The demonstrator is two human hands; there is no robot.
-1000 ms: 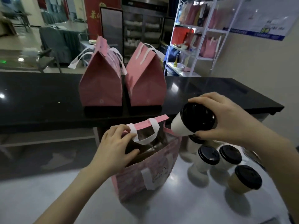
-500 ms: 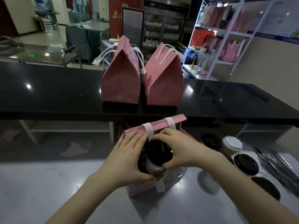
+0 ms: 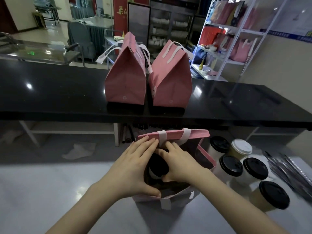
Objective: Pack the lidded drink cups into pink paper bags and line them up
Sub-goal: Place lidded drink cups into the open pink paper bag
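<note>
An open pink paper bag (image 3: 205,154) with white handles stands on the grey table in front of me. A black-lidded cup (image 3: 157,165) sits low inside its mouth. My right hand (image 3: 179,163) grips this cup from the right, thumb under its lid. My left hand (image 3: 133,168) lies over the bag's left side, fingers straight along the far rim, thumb on the near rim. Several more lidded cups (image 3: 231,166) stand to the right of the bag, one with a white lid (image 3: 241,147). Two closed pink bags (image 3: 125,78) (image 3: 171,81) stand side by side on the black counter.
The black counter (image 3: 50,92) runs across behind the table. A bundle of dark wrapped straws (image 3: 290,169) lies at the right edge. A white shelf rack (image 3: 236,39) with pink bags stands at the back right.
My right hand carried the cup from above the other cups into the open bag and lowered it further. My left hand shifted from the handle to spread over the bag's left side.
</note>
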